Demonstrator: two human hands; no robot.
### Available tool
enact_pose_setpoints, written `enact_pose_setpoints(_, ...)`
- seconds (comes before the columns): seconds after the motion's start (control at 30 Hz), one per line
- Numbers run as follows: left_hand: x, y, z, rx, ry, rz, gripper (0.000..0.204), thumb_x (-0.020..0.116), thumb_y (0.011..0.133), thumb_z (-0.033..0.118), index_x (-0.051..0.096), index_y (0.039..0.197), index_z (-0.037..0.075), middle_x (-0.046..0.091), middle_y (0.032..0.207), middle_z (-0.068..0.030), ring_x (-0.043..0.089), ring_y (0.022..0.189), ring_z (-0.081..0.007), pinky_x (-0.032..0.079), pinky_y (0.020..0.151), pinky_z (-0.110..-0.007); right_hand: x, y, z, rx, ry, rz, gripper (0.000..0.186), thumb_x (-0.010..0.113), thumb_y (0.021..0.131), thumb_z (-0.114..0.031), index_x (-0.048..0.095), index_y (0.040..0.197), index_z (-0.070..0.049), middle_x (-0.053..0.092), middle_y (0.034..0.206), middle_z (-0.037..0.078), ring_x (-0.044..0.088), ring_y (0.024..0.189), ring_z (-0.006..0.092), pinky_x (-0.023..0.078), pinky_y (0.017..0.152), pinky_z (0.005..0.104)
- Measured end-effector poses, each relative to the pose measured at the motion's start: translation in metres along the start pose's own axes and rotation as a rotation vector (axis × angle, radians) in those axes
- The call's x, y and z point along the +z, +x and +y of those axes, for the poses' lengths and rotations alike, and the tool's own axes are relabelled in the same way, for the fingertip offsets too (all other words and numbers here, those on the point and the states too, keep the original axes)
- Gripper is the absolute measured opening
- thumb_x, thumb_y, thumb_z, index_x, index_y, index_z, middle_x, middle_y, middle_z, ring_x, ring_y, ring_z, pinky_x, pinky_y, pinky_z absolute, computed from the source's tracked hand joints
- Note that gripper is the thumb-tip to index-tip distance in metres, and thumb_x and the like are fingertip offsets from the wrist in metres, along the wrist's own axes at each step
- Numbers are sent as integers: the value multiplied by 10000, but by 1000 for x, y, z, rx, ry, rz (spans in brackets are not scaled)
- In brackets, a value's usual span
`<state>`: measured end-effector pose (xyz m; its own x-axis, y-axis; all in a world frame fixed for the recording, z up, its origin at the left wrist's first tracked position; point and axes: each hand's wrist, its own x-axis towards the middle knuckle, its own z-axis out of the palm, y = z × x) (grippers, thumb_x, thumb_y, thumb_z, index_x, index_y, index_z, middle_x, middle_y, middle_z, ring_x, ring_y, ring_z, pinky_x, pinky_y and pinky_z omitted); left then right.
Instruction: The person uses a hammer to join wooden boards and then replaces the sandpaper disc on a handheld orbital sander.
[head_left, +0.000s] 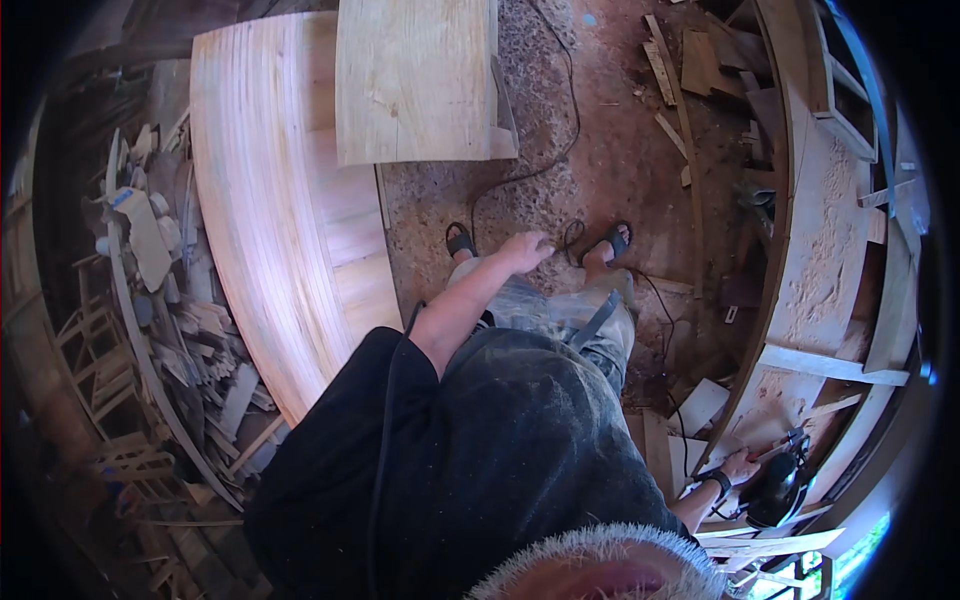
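Observation:
My left hand (530,252) hangs in front of my lap above the dusty floor, its fingers curled in. Whatever they may hold is too small to make out. Out to the right, my right hand (738,467), with a black band on the wrist, grips a black power tool (776,485) at its near side. The tool lies among wooden strips at the end of a long sawdust-covered board (815,285). Its exact kind is hard to tell from here. A dark cord (388,440) runs over my left shoulder and down my dark shirt.
A large pale curved wooden panel (265,170) stands at my left, with a flat plywood-like sheet (415,85) beyond it. Scrap wood (205,335) is heaped at far left. A black cable (573,130) winds across the floor near my feet. Loose offcuts (700,65) lie at far right.

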<state>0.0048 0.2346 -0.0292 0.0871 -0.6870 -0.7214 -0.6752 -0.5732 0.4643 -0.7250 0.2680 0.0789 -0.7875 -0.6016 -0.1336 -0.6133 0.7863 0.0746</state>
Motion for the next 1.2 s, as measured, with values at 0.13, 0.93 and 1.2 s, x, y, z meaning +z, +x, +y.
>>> enact_pose_setpoints(0.13, -11, -8, -8, -14, -108, 56, 540, 619, 941, 426, 622, 1302, 23, 670, 1229, -246, 639, 1161, -397, 498, 1001, -459, 3, 2, 2, 27, -5, 25, 601, 755, 870, -369, 592, 1237, 79, 668, 1168, 258, 640, 1060, 413, 480, 973, 475)
enact_pose_setpoints(0.93, -82, -22, -73, -101, -180, 199, 561, 627, 962, 391, 573, 1362, 2, 638, 1317, -236, 629, 1212, -354, 477, 1049, -416, 8, -8, -31, 89, 1, 41, 586, 728, 839, -369, 613, 1168, 102, 664, 1161, 286, 646, 1077, 426, 495, 965, 483)
enact_pose_setpoints(1.2, -78, -34, -86, -141, -147, 145, 580, 630, 954, 418, 584, 1352, -1, 646, 1303, -238, 654, 1178, -340, 496, 1026, -405, 8, -2, -39, 213, 28, 4, 562, 746, 803, -373, 649, 1114, 85, 678, 1121, 288, 654, 1062, 427, 505, 961, 471)
